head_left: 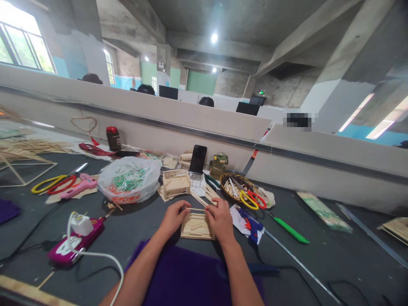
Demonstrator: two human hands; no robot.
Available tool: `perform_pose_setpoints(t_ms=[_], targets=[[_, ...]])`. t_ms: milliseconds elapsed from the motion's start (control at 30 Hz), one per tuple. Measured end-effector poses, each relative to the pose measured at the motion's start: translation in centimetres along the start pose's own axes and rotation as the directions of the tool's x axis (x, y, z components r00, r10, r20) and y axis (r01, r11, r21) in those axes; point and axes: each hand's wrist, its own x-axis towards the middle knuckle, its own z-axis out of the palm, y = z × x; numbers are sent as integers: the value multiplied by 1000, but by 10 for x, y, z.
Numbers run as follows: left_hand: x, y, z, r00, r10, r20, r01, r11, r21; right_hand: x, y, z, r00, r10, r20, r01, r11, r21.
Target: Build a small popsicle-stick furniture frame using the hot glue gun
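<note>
Thumb and fingers of your left hand (176, 216) grip one end of a thin stick (196, 209) while those of your right hand (220, 216) grip the other, the stick spanning the gap at the far edge of the stick panel (197, 233). You seem to pinch both ends to keep it level and lined up with that edge; whether it touches the panel, I cannot tell. The panel lies flat on the table (283, 204) between your hands, with a few short pieces on it, probably kept there for easy reach. Nearer you than the panel is a purple cloth (188, 276). To the panel's right, a blue glue gun (254, 228) rests over paper, which likely guards the table from drips, on the side that suits your right hand. Beyond the panel lie loose sticks (208, 191), a small wooden model (176, 182) and a phone (198, 159) propped upright, presumably so its screen faces you.
</note>
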Motion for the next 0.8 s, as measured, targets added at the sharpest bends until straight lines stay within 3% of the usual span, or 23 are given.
perform_pose_setpoints(t_ms=[367,800], targets=[[0,-6,-5,998,-59,-10,59,998,-4,-1,2,4,999,37,3,-37,999,13],[1,-14,4,998,-52,47,56,996,-73,-2,1,5,1000,31,7,-31,1000,-1]])
